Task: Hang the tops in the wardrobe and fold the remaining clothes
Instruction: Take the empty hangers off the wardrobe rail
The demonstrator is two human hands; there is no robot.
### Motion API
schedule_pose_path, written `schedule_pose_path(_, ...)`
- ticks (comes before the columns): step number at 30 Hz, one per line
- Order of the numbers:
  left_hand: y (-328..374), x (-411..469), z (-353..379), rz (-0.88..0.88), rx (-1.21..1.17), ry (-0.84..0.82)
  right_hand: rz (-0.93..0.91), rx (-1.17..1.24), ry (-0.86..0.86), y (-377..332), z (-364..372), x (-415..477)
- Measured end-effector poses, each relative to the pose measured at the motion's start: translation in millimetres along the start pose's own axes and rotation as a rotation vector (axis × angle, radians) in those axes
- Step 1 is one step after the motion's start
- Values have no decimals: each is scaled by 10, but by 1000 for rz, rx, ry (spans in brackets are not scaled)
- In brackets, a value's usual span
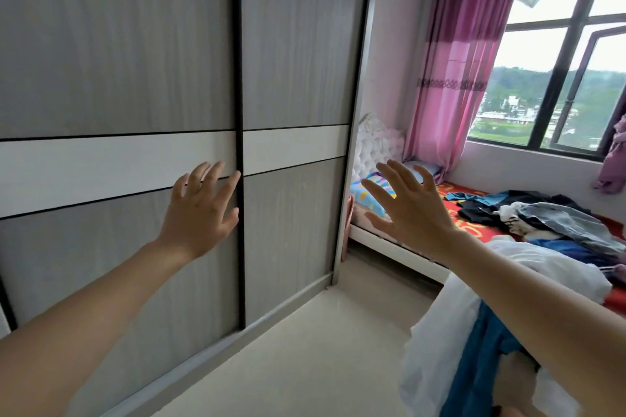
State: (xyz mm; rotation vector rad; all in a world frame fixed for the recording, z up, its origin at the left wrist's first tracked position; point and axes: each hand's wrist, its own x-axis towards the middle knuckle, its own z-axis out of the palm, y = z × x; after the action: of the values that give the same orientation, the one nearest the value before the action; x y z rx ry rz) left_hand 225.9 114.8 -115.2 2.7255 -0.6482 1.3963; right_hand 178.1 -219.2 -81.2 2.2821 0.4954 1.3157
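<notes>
1. Left hand [200,213]: grip apart, fingers spread at the dark middle edge of the shut wardrobe [118,61] doors.
2. Right hand [413,210]: grip apart, raised in the air, holding nothing.
3. Clothes [555,217] lie heaped on the bed [389,247], right of the wardrobe.

Head camera here, looking forward and slightly down from standing height, close up to the wardrobe [135,78] on the left; bed [457,210] and window [559,61] sit farther off to the right.
</notes>
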Motion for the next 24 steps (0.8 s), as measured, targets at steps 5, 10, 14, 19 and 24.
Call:
schedule_pose_path(5, -135, 125, 591, -16, -103, -22, -27, -18, -18, -89, 396, 144)
schedule_pose_path(10, 22, 433, 1191, 21, -164, -50, -42, -56, -5, 100, 849, 152)
schedule_pose_path(14, 188, 836, 1641, 76, -177, -67, -58, -120, -33, 424, 1281, 99)
schedule_pose_path(19, 397, 1530, 2148, 108, -162, -46, 35, -112, -64, 898, 1848, 123)
schedule_pose_path(24, 670, 2189, 2628, 82, -219, -14, 92, -117, -81, 1422, 2544, 154)
